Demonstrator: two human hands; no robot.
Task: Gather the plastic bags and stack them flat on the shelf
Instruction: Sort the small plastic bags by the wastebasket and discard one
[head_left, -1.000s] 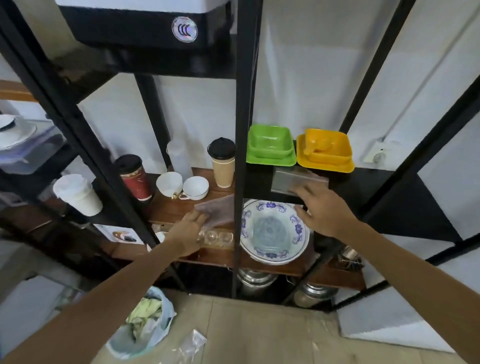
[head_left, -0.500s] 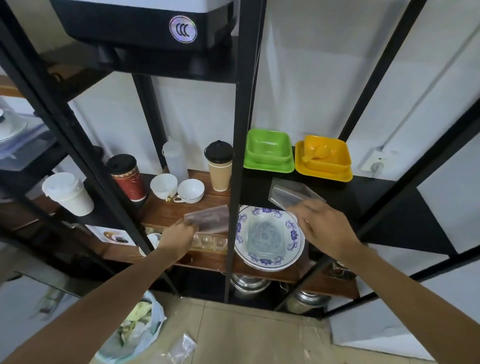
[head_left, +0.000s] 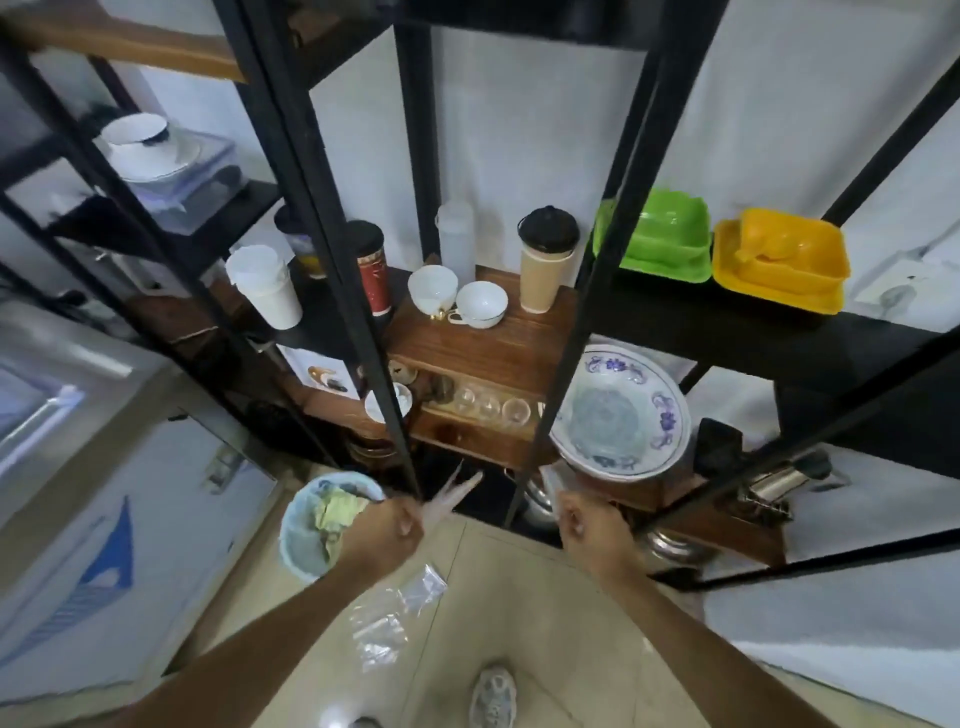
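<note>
My left hand is closed on a clear plastic bag that sticks up and to the right from its fist, in front of the rack's lower level. My right hand is closed on another clear plastic bag, only its top edge showing above the fingers. Both hands are low, in front of the black shelf rack. Two more clear plastic bags lie on the tiled floor below my hands. The wooden shelf stands above and behind.
A blue-patterned bowl leans on the lower shelf, with small glasses beside it. Cups, a brown lidded cup, green and yellow trays sit higher up. A lined waste bin stands at floor left. Black posts cross in front.
Both hands have come down from the shelf level to below it, each carrying its plastic bag. The view has tilted downward, showing the floor and a shoe.
</note>
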